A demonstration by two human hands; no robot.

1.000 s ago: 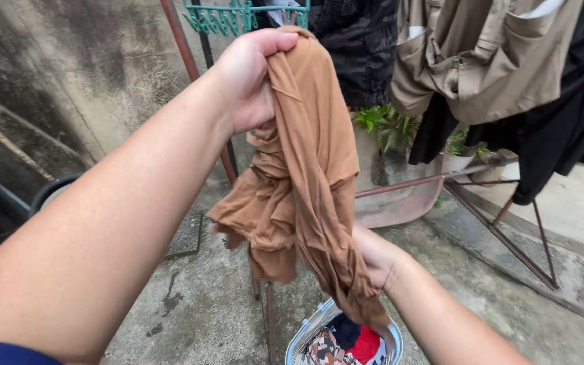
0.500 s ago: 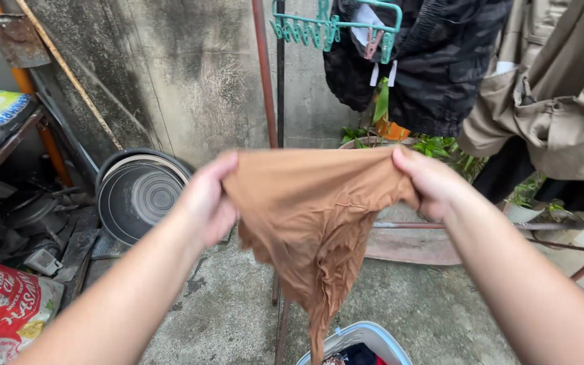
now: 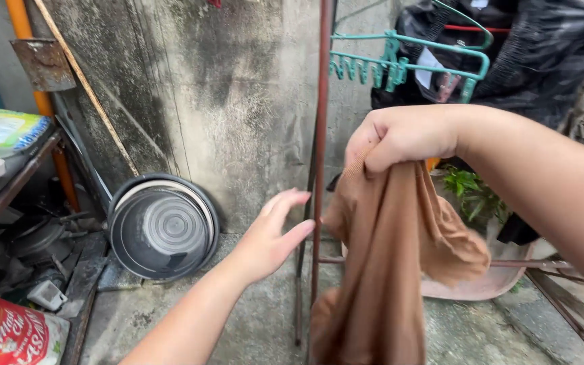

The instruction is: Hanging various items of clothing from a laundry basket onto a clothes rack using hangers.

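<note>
right hand (image 3: 400,138) is gripping brown cloth (image 3: 386,270), hanging beside rusty rack pole (image 3: 319,155) | left hand (image 3: 275,236) is hovering open, empty, just left of pole | teal clip hanger (image 3: 407,64) is dangling above | dark basin (image 3: 163,226) is leaning on wall

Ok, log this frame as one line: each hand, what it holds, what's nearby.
right hand: grips brown cloth, hanging | left hand: open, empty, beside rack pole | near: teal clip hanger, round basin
</note>
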